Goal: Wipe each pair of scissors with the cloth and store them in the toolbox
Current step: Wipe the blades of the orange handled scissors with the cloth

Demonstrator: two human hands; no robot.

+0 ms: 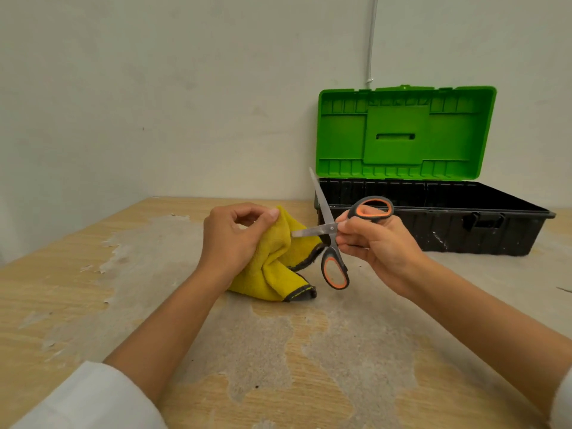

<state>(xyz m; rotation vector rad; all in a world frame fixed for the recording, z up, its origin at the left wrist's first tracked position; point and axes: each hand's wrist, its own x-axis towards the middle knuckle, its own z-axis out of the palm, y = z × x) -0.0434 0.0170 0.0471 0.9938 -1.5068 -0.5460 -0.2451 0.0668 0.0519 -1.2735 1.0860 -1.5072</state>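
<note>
While left hand [229,239] grips cloth [275,261] — right hand [371,239] holds scissors [331,233].

Both forearms are reaching forward from white sleeves [89,397], converging toward the centre of the view. The left hand [230,239] is holding its back to the camera, thumb and curled fingers pinching a cloth [278,267]. The right hand [376,239] is hovering just beside it, fingers curled, gripping opened scissors [332,230] by the upper handle loop, wrist angled inward.
</note>
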